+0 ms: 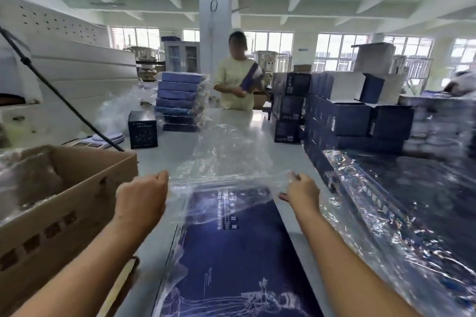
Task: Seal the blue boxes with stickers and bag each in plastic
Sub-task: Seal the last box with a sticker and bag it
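At my far left a cardboard carton (77,188) sits on the surface (167,159). My left hand (144,195) has its grip clamped, fingers curled round the left edge of the clear plastic bag (231,152) at its mouth. Between my hands the blue box (231,252) lies flat on the surface, its long axis running straight away from me. The far end is tucked inside the bag's mouth and the near end is bare. My right hand (301,193) pinches the mouth's right edge, grip tight on the film. Further right, bagged boxes (417,208) lie stacked just beside it.
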